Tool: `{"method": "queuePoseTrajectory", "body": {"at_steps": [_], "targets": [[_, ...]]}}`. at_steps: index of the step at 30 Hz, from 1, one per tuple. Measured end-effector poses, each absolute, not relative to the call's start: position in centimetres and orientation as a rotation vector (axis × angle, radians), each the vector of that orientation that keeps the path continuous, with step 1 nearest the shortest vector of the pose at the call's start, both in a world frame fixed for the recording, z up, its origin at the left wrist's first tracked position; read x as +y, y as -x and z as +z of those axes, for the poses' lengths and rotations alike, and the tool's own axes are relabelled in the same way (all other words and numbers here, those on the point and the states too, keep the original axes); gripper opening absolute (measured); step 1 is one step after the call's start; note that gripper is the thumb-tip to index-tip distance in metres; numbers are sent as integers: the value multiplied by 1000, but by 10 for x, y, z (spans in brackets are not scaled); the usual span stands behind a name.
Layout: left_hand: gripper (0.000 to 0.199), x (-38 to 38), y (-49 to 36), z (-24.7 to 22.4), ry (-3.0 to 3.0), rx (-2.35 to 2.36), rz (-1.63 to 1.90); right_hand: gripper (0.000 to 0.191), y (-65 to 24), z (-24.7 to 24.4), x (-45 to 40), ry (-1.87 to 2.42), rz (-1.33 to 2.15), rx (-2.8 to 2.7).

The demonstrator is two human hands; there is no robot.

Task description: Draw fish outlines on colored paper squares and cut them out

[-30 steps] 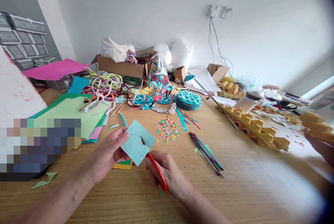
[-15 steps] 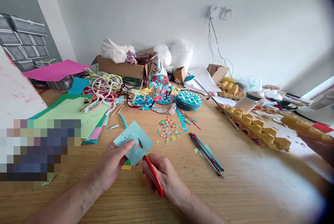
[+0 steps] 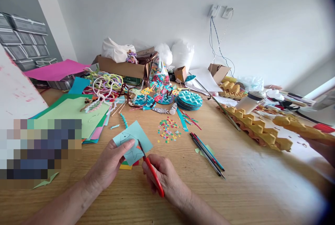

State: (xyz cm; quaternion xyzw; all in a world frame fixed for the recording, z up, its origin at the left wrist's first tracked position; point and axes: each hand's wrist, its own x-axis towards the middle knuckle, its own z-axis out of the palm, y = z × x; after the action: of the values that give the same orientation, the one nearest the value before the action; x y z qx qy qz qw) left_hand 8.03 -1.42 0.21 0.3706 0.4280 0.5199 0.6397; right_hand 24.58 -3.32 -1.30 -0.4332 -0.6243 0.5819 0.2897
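Light blue paper (image 3: 142,139) with a fish drawn on it is pinched in my left hand (image 3: 111,164), the thumb lying over the drawing. Red-handled scissors (image 3: 154,176) are in my right hand (image 3: 164,176), fingers wrapped round the handles. Their dark blades lie over the paper near the fish's tail, pointing up and left. Below the blue paper, small yellow, green and red papers (image 3: 126,166) show partly behind my left hand.
Confetti dots (image 3: 169,129) and several pens (image 3: 206,155) lie ahead on the table. Coloured sheets (image 3: 70,115) are stacked at left. Scalloped blue discs (image 3: 188,100) stand further back. Egg cartons (image 3: 256,127) are at right, where another person's hand (image 3: 318,146) shows.
The scissors' blades now show over the paper, where they were mostly hidden before. The blue paper has shifted slightly left. At right, the other person's hand and carton piece have moved left.
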Motion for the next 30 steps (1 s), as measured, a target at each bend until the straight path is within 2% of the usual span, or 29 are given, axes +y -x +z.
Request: {"method": "queuePoseTrajectory", "body": {"at_steps": [10,20,30], "targets": [[28,-13,-79,6,-778,1036,1178,41,-247,-15,-31,1156,1571,-1673],[21,-11,-75,7,-848,1036,1095,41,-249,-13,-30,1155,1567,-1733],[22,-7,-68,5,-937,1025,1019,40,-251,-13,-31,1148,1530,-1777]]}}
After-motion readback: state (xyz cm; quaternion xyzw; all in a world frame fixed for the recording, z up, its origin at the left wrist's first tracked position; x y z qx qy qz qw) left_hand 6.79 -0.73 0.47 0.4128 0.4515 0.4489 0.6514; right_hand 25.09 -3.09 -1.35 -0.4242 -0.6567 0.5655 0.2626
